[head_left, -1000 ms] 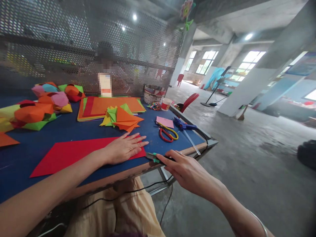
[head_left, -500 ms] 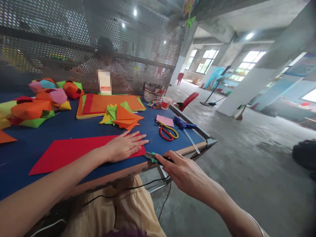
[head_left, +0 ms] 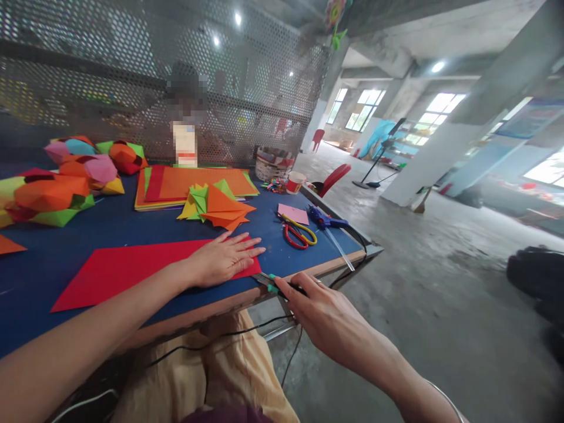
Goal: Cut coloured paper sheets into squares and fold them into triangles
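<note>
A long red sheet of paper (head_left: 127, 270) lies on the blue tabletop (head_left: 145, 226) near its front edge. My left hand (head_left: 227, 257) rests flat on its right end, fingers spread toward the right. In my right hand (head_left: 319, 305) is a utility knife (head_left: 269, 283) with a black and teal handle, and the fingers are wrapped round it. Its blade points left and meets the paper's lower right corner at the table edge; whether it is inside a fold I cannot tell. Behind the left hand sit folded orange, green and yellow paper pieces (head_left: 229, 208).
Scissors (head_left: 297, 232), a pink paper (head_left: 293, 214) and a blue glue gun (head_left: 326, 218) lie at the right. Stacked coloured sheets (head_left: 198, 182), a basket (head_left: 274, 163) and a paper cup (head_left: 295, 182) stand farther back. Paper shapes (head_left: 53, 194) fill the left. A black cable hangs below the table.
My right hand and the knife have shifted slightly left, the blade now overlapping the red paper's corner. The left hand stays in place. The view has turned a little.
</note>
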`<move>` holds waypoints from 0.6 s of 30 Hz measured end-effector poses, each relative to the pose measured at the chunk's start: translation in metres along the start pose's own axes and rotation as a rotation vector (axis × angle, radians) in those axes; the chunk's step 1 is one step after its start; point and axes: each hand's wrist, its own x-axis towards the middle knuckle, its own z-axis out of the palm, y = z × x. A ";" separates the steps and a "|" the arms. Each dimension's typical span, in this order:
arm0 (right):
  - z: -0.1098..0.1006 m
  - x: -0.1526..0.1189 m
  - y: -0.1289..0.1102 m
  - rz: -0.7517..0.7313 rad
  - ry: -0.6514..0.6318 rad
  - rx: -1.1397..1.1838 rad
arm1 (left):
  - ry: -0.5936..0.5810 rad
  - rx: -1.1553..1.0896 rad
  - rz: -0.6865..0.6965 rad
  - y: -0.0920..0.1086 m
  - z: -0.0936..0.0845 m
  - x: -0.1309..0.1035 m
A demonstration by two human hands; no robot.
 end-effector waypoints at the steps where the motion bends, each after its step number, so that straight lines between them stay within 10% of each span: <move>1: 0.000 0.000 -0.001 0.007 -0.001 0.009 | 0.000 0.002 0.003 0.000 0.000 0.000; 18: 0.003 -0.002 -0.019 0.056 0.001 -0.010 | 0.032 0.001 0.039 -0.005 0.004 0.002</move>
